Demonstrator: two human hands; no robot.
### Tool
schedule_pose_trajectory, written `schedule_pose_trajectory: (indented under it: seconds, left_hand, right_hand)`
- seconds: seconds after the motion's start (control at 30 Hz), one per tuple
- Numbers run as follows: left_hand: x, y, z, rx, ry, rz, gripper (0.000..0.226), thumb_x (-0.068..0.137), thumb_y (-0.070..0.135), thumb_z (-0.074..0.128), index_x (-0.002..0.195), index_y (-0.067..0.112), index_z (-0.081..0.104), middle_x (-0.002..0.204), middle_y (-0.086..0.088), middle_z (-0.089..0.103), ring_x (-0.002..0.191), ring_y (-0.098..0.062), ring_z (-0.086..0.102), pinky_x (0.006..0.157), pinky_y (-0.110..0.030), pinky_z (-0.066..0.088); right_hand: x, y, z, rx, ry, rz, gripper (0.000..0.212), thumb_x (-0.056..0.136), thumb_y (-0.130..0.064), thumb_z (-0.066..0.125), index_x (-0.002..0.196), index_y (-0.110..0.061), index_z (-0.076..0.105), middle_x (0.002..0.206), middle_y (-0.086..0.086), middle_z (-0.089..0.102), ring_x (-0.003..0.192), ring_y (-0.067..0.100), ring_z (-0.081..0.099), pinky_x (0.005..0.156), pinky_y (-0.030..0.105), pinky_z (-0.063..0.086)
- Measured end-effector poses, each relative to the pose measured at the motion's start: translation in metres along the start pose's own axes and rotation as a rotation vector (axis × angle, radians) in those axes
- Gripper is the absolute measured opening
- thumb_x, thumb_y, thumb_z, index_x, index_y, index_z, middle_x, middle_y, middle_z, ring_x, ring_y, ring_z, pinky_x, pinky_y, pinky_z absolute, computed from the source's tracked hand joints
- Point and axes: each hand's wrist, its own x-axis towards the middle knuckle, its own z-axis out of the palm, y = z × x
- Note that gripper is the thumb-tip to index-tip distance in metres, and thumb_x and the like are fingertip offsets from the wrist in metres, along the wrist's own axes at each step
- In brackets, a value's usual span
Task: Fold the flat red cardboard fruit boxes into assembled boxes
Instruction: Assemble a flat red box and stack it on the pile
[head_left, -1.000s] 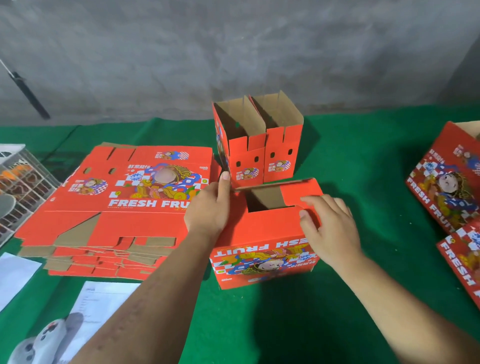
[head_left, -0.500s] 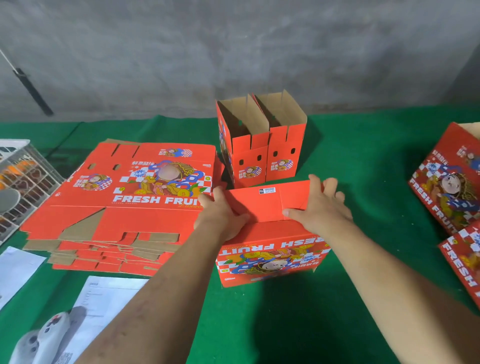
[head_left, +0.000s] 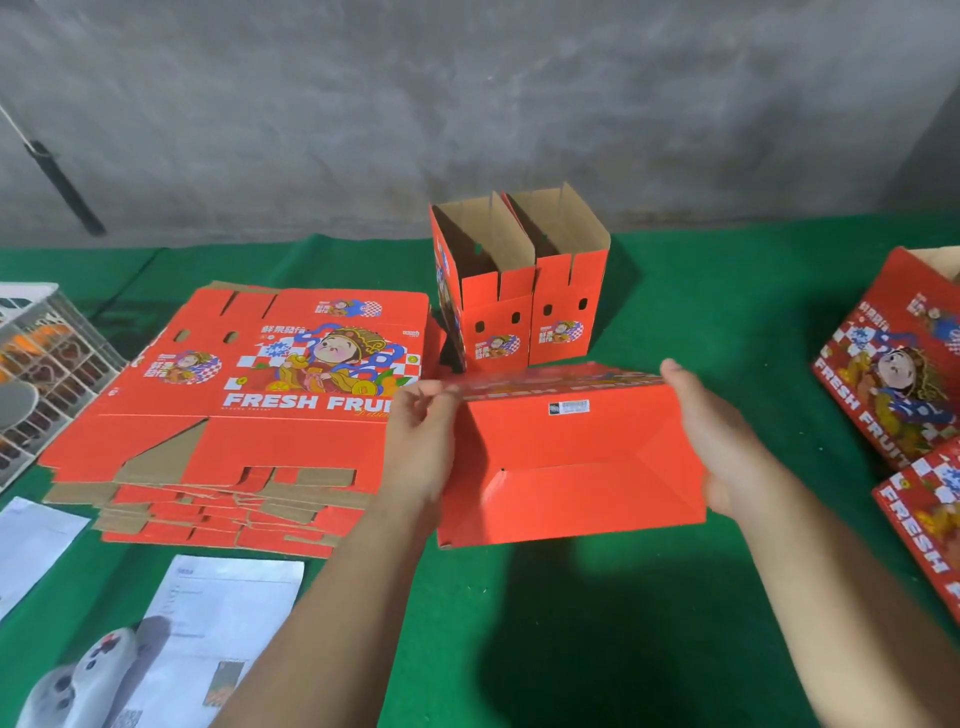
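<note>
I hold a red cardboard fruit box (head_left: 571, 462) lifted off the green table (head_left: 675, 597), tipped so its closed plain red bottom faces me. My left hand (head_left: 421, 441) grips its left side, fingers curled round the upper left edge. My right hand (head_left: 722, 441) holds the right side, fingers wrapped behind it. A stack of flat red boxes (head_left: 249, 415) printed FRESH FRUIT lies to the left. Two assembled open-topped boxes (head_left: 519, 291) stand upright just behind the held box.
More red boxes (head_left: 898, 364) lie at the right edge. A wire crate (head_left: 47, 374) sits at the far left. White papers (head_left: 218, 618) and a pale game controller (head_left: 78, 680) lie at the near left. A grey concrete wall (head_left: 467, 104) backs the table.
The box stood on the table with its bottom flaps being pressed shut. Both hands have since lifted it and tipped it so the closed bottom faces me.
</note>
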Motion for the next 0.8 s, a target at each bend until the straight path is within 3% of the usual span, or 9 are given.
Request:
schedule_pose_trajectory:
  seconds: [0.1, 0.2, 0.27, 0.4, 0.47, 0.53, 0.63, 0.73, 0.8]
  left_hand:
    - [-0.006, -0.010, 0.000, -0.171, -0.119, 0.033, 0.042, 0.097, -0.003, 0.061, 0.131, 0.019, 0.054, 0.127, 0.003, 0.072, 0.117, -0.024, 0.066, 0.104, -0.039, 0.051]
    - [-0.006, -0.015, -0.005, -0.126, -0.189, 0.113, 0.055, 0.096, -0.010, 0.056, 0.139, 0.024, 0.049, 0.113, 0.032, 0.072, 0.115, 0.000, 0.065, 0.088, -0.014, 0.054]
    - [-0.003, -0.020, -0.010, -0.062, -0.248, 0.064, 0.060, 0.097, -0.005, 0.059, 0.140, 0.034, 0.041, 0.106, 0.037, 0.071, 0.103, 0.008, 0.068, 0.080, -0.013, 0.055]
    - [0.000, -0.027, -0.016, 0.079, -0.328, -0.111, 0.040, 0.096, 0.024, 0.074, 0.132, 0.022, 0.056, 0.110, -0.003, 0.080, 0.098, -0.026, 0.078, 0.073, -0.035, 0.063]
    - [0.002, -0.036, -0.018, 0.101, -0.290, -0.037, 0.038, 0.094, 0.020, 0.077, 0.128, 0.020, 0.059, 0.104, -0.002, 0.080, 0.094, -0.029, 0.078, 0.069, -0.034, 0.063]
    - [0.004, -0.045, -0.021, 0.204, -0.257, 0.055, 0.043, 0.091, 0.015, 0.080, 0.127, 0.024, 0.058, 0.102, 0.001, 0.079, 0.095, -0.026, 0.076, 0.071, -0.036, 0.062]
    - [0.012, -0.063, -0.026, 0.546, -0.197, 0.160, 0.059, 0.085, 0.023, 0.087, 0.124, 0.037, 0.046, 0.097, 0.014, 0.073, 0.084, -0.001, 0.069, 0.076, -0.033, 0.057]
    - [0.017, -0.072, -0.021, 0.688, -0.095, 0.161, 0.042, 0.090, 0.025, 0.079, 0.120, 0.030, 0.050, 0.112, 0.010, 0.066, 0.096, -0.009, 0.067, 0.083, -0.035, 0.053]
    - [0.022, -0.071, -0.011, 0.653, -0.054, 0.137, 0.037, 0.095, 0.028, 0.071, 0.127, 0.026, 0.051, 0.123, -0.001, 0.051, 0.104, -0.008, 0.057, 0.093, -0.031, 0.045]
  right_hand:
    - [0.002, 0.018, -0.006, 0.082, -0.163, -0.008, 0.048, 0.089, -0.061, 0.067, 0.120, -0.024, 0.073, 0.108, 0.006, 0.080, 0.091, 0.028, 0.079, 0.073, 0.043, 0.063]
    - [0.005, 0.037, -0.007, 0.174, -0.197, -0.135, 0.031, 0.097, -0.047, 0.065, 0.119, -0.027, 0.073, 0.111, 0.004, 0.080, 0.094, 0.022, 0.079, 0.060, 0.032, 0.061]
    - [0.006, 0.047, -0.005, 0.240, -0.175, -0.219, 0.028, 0.099, -0.040, 0.066, 0.121, -0.025, 0.073, 0.113, 0.004, 0.079, 0.096, 0.020, 0.078, 0.064, 0.029, 0.060]
    - [0.011, 0.074, 0.002, 0.225, -0.148, -0.395, 0.024, 0.102, -0.027, 0.064, 0.126, -0.030, 0.070, 0.122, -0.001, 0.076, 0.110, 0.015, 0.073, 0.090, 0.032, 0.052]
    - [0.012, 0.080, 0.001, 0.166, -0.160, -0.447, 0.031, 0.104, -0.021, 0.062, 0.130, -0.037, 0.066, 0.126, -0.005, 0.075, 0.115, 0.011, 0.070, 0.095, 0.030, 0.048]
    - [0.012, 0.078, -0.003, 0.012, -0.159, -0.498, 0.044, 0.102, -0.012, 0.062, 0.131, -0.045, 0.063, 0.124, -0.011, 0.074, 0.114, 0.005, 0.069, 0.093, 0.026, 0.048]
    - [0.019, 0.078, -0.002, -0.137, -0.066, -0.527, 0.058, 0.095, 0.001, 0.059, 0.128, -0.046, 0.060, 0.117, -0.011, 0.075, 0.109, 0.008, 0.069, 0.084, 0.018, 0.054]
    - [0.029, 0.078, 0.003, -0.238, 0.227, -0.439, 0.056, 0.090, -0.011, 0.067, 0.138, -0.037, 0.056, 0.127, 0.001, 0.058, 0.125, 0.028, 0.051, 0.111, 0.044, 0.044]
    - [0.033, 0.074, 0.008, -0.241, 0.278, -0.380, 0.063, 0.086, -0.017, 0.075, 0.143, -0.032, 0.053, 0.129, 0.007, 0.045, 0.126, 0.032, 0.048, 0.113, 0.048, 0.040]
